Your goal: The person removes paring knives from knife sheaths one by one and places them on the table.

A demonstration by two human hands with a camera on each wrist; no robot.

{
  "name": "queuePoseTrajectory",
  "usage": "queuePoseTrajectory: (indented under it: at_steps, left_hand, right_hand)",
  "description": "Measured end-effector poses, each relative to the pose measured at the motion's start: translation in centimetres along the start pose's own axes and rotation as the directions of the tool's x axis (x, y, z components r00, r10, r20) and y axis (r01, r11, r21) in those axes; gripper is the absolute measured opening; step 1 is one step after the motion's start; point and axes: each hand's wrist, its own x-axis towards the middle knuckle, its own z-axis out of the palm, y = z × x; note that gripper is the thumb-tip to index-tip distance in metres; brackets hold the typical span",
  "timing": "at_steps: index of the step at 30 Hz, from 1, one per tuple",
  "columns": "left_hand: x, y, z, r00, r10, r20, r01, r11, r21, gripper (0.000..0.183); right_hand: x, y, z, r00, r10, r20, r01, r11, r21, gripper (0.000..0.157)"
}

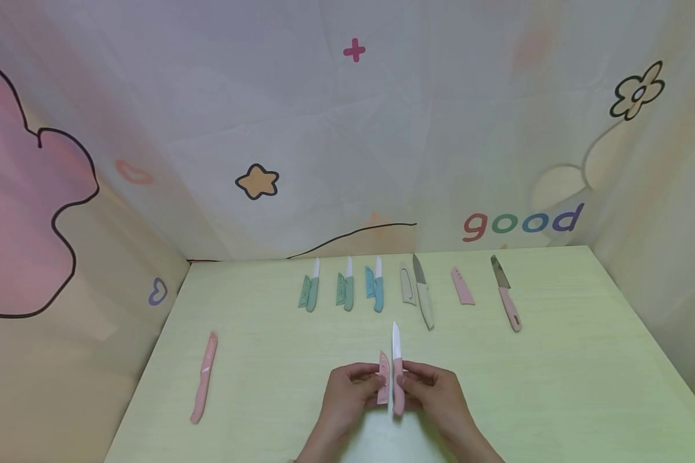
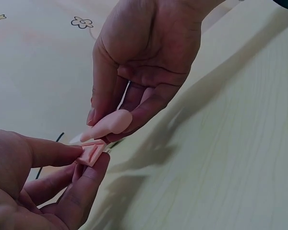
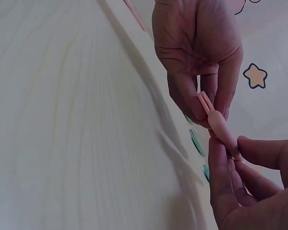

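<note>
Near the front middle of the table, my left hand pinches a pink knife sheath between thumb and fingers. Close to its right, my right hand grips a small knife by its pink handle, with the white blade bare and pointing away from me. Sheath and knife stand side by side, a narrow gap between them in the head view. From the left wrist, the open end of the sheath shows just under the rounded butt of the knife handle. The right wrist view shows the same handle between thumb and fingers.
Along the back lie two green knives and a blue knife, each beside its sheath. Right of them are a cream knife with its sheath, a pink sheath and a pink-handled knife. A sheathed pink knife lies left.
</note>
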Motion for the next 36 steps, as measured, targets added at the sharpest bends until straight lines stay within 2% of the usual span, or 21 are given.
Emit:
queuePoseTrajectory:
  at_steps: [14,19,26,30,36]
  left_hand:
    - [0.2,-0.3,0.6,1.000,0.008,-0.004,-0.008,1.000,0.007,0.026]
    - [0.2,-0.3,0.7,0.999,0.037,-0.032,-0.034,0.996,0.081,0.024]
    - [0.8,-0.3,0.9,0.992,0.103,-0.077,-0.079,0.962,0.263,0.020]
    - [1.1,-0.3,0.9,0.984,0.154,-0.088,-0.116,0.935,0.335,0.019]
    - [1.4,-0.2,1.0,0.975,0.198,-0.101,-0.144,0.909,0.392,0.018]
  right_hand:
    - [0.4,0.0,0.1,1.000,0.004,0.019,-0.004,0.999,0.033,0.038]
    - [0.5,0.0,0.1,1.000,0.000,0.004,0.000,1.000,0.018,0.036]
    - [0.9,0.2,0.2,0.999,-0.012,-0.048,0.012,1.000,0.001,0.034]
    - [1.2,0.2,0.3,0.998,-0.030,-0.060,0.028,0.999,-0.028,0.032]
    - [1.8,0.3,0.3,0.997,-0.039,-0.065,0.036,0.998,-0.048,0.031]
